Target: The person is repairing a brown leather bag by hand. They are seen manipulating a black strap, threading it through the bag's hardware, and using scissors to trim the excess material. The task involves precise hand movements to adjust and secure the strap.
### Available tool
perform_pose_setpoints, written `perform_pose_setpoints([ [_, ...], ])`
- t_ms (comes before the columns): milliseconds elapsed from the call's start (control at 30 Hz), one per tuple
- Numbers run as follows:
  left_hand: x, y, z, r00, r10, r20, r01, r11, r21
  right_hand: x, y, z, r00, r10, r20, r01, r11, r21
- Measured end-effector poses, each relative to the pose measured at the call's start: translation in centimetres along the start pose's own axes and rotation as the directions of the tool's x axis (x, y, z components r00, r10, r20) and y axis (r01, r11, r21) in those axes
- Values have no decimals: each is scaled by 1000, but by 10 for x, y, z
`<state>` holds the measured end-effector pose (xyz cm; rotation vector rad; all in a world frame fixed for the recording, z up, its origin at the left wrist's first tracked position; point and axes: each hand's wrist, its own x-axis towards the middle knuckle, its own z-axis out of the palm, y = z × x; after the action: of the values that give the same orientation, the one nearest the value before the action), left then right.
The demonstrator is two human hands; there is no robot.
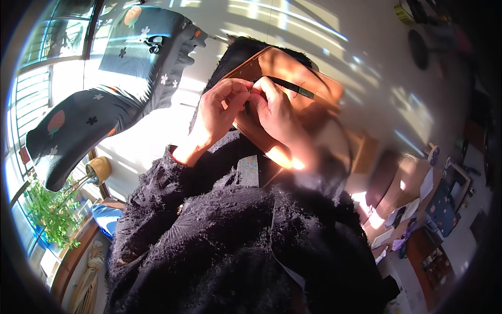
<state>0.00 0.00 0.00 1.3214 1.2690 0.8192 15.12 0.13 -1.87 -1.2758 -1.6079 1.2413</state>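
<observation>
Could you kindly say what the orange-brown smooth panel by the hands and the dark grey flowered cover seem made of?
Orange-brown smooth panel: perhaps leather or imitation leather, judging by its even, low-sheen face.
Dark grey flowered cover: probably matte fabric, since it gathers in soft wrinkles.

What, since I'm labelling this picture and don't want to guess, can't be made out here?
All in the head view:
- What, if anything, is pinched between the left hand and right hand: the hands themselves hide it.
- The near end of the black strip: hidden by the right hand.
- The dark oval thing, upper right: too blurred to identify.
- The dark shaggy garment's bottom: cut off by the lower edge.
</observation>
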Motion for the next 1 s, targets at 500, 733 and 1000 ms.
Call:
perform_pose_setpoints([
  [500, 0, -23, 10, 980, -136, -146, 87, 949, -302, -2, 8, 4, 995, 84, -53, -59, 930, 363],
  [733, 0, -17, 13, 978, -136, -159, 83, 950, -302, -2, 7, 4, 991, 122, -53, -105, 962, 251],
  [1000, 3, -15, 15, 983, -111, -149, 57, 944, -325, 0, 4, 4, 987, 44, -151, -30, 995, 92],
])
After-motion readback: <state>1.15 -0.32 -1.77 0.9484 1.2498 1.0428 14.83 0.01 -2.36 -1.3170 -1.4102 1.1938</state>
